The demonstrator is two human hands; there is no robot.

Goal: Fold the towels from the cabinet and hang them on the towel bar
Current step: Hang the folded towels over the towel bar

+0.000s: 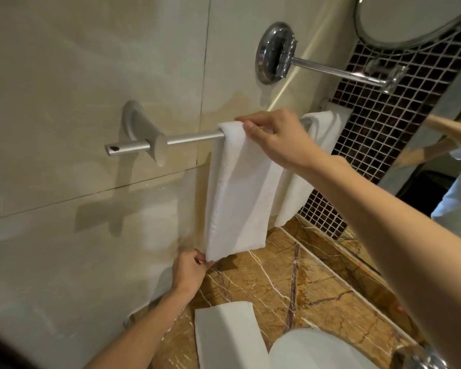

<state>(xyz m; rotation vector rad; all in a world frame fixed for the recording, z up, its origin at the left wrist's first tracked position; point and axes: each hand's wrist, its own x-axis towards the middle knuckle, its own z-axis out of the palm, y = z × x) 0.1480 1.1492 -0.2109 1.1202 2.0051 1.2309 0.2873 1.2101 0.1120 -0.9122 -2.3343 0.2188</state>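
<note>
While the white towel [234, 195] hangs folded over the towel bar [192, 137], I see my right hand [274, 139] up at the bar, reaching in from the right with the forearm stretched long across the view and the wrist bent slightly down. Its fingers [250, 119] lie over the top of the fold and the thumb presses on the front face, so this hand pinches the towel right where it crosses the bar. My left hand [188, 270] comes up from the bottom of the view, forearm rising along the beige wall [91, 75], with the back of the hand toward me. The left fingers [197, 255] are curled and nip the towel's lower left corner, just above the brown marble tabletop [290, 267]. Between the two grips the towel hangs as a long narrow strip, its bottom edge slanting up to the right. A second towel [293, 198] hangs on the same bar just to the right, partly behind my right hand and wrist, next to the dark mosaic tiles [370, 115]. A third towel [224, 336] lies folded flat on the tabletop below, beside the white basin [317, 350]. Above the bar a chrome mount [276, 53] on the wall carries a rod toward a round mirror [410, 17] in the top right corner.
</note>
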